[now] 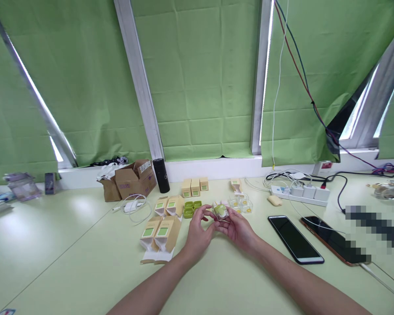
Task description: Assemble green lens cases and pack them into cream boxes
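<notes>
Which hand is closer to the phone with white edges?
The right. The right hand is to the left of the phone; the left hand is farther left, beyond the right one.

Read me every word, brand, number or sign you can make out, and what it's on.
No text is legible.
Cardboard box: purple print and a white label, too blurred.
Black cylinder: pale mark, too small.
Front beige boxes: faint print around green squares, too small.
Small clear container at the fingertips: no readable marking.
</notes>
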{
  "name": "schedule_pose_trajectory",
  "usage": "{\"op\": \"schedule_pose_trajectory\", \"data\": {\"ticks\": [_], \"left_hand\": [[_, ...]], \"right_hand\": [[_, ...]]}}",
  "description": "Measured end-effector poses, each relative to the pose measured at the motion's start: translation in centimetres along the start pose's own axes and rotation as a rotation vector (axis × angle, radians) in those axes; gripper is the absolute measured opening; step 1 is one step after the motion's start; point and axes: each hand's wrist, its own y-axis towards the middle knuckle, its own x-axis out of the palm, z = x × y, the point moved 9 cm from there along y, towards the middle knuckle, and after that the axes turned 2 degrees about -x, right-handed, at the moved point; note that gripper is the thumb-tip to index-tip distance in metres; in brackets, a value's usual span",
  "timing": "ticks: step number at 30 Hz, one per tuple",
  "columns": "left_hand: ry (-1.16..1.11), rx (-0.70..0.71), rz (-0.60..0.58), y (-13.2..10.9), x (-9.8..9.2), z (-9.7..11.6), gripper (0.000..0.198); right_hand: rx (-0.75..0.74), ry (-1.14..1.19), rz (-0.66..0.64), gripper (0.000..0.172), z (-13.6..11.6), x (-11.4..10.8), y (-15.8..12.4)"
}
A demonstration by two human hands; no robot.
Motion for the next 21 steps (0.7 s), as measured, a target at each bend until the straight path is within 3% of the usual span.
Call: {"op": "schedule_pose_trajectory", "data": {"ticks": [8,21], "left_hand": [[-0.109,-0.069,-0.038,0.3,0.2,0.0,0.045],[-0.214,-0.089,-0.081,0.5,0.0,-0.4,0.061]], "right_hand": [[-0.088,-0.042,0.032,0.055,-1.8,0.6,-0.5],[-0.37,-0.466,0.156,0.063,-4.1,0.2,-1.0]]}}
